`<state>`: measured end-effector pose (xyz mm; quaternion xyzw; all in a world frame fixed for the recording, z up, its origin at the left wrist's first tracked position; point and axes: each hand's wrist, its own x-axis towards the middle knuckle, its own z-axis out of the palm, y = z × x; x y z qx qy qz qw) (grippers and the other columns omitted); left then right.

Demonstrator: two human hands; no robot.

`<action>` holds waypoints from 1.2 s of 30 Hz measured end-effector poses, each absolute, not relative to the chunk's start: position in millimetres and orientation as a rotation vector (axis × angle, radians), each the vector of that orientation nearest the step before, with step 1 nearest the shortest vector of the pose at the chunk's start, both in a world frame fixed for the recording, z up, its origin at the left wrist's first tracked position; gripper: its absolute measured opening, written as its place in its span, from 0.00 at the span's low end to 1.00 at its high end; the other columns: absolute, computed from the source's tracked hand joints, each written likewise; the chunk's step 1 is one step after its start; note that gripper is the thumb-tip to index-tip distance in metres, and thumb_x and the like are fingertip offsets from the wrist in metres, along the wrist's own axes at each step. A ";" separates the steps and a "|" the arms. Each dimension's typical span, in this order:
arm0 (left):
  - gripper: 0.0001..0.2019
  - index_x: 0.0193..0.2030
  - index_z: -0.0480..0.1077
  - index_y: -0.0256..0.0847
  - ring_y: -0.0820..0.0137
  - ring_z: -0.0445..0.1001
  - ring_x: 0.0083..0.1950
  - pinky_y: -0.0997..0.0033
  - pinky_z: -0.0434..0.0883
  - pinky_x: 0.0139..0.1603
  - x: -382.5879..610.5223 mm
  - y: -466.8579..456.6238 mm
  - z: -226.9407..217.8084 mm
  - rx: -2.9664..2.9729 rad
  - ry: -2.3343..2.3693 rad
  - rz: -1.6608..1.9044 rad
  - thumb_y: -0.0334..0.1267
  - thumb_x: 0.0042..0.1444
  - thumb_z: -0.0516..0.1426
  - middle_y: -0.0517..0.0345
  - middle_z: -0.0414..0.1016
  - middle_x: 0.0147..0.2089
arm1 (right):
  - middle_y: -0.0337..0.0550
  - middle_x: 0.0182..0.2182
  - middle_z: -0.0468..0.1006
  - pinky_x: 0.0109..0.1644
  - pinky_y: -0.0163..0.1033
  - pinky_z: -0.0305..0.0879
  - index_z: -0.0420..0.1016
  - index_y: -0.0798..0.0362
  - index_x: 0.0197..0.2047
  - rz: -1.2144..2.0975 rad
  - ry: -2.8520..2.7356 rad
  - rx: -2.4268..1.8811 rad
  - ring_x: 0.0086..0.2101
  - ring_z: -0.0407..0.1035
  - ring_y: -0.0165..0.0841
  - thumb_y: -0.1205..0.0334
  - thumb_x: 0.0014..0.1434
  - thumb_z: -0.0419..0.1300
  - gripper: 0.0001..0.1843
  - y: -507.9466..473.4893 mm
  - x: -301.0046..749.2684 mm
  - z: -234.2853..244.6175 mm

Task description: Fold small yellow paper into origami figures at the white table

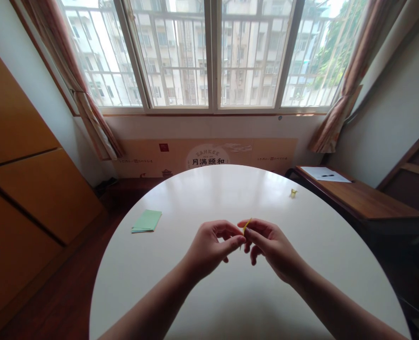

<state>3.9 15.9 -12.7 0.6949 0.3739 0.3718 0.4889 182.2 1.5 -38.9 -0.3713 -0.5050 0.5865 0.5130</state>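
Daylight from a barred window (pixel 212 52) falls on a round white table (pixel 230 302). Above its middle, the left hand (pixel 209 248) and right hand (pixel 271 248) meet, fingertips pinched together on a small yellow paper strip (pixel 245 227), possibly folded. A green paper stack (pixel 146 221) lies left; a tiny yellow piece (pixel 293 192) sits far right.

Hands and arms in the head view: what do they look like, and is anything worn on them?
Two bare hands, left hand and right hand, with no gloves, rings or watch visible. Both forearms are uncovered down to the picture's lower edge; no sleeve, bracelet or marking shows.
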 end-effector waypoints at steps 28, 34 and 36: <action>0.13 0.34 0.74 0.33 0.72 0.71 0.27 0.78 0.71 0.19 7.2 23.9 -22.1 1.484 0.820 0.886 0.43 0.53 0.64 0.57 0.73 0.25 | 0.40 0.27 0.74 0.21 0.30 0.65 0.75 0.53 0.49 1.472 -1.246 -0.798 0.25 0.66 0.29 0.52 0.56 0.68 0.20 2.4 181.7 -45.5; 0.07 0.35 0.75 0.37 0.70 0.75 0.28 0.75 0.72 0.25 7.7 18.0 -23.2 1.777 1.008 1.014 0.39 0.58 0.60 0.56 0.77 0.29 | 0.39 0.29 0.72 0.21 0.31 0.67 0.74 0.52 0.49 1.348 -1.294 -0.813 0.26 0.66 0.30 0.53 0.59 0.66 0.18 2.1 178.0 -49.5; 0.07 0.34 0.75 0.38 0.70 0.75 0.29 0.75 0.71 0.26 7.3 17.2 -21.8 1.890 1.098 1.078 0.38 0.59 0.59 0.56 0.78 0.29 | 0.40 0.31 0.73 0.21 0.31 0.68 0.74 0.51 0.50 1.314 -1.311 -0.820 0.28 0.67 0.30 0.53 0.59 0.66 0.18 1.9 177.3 -49.5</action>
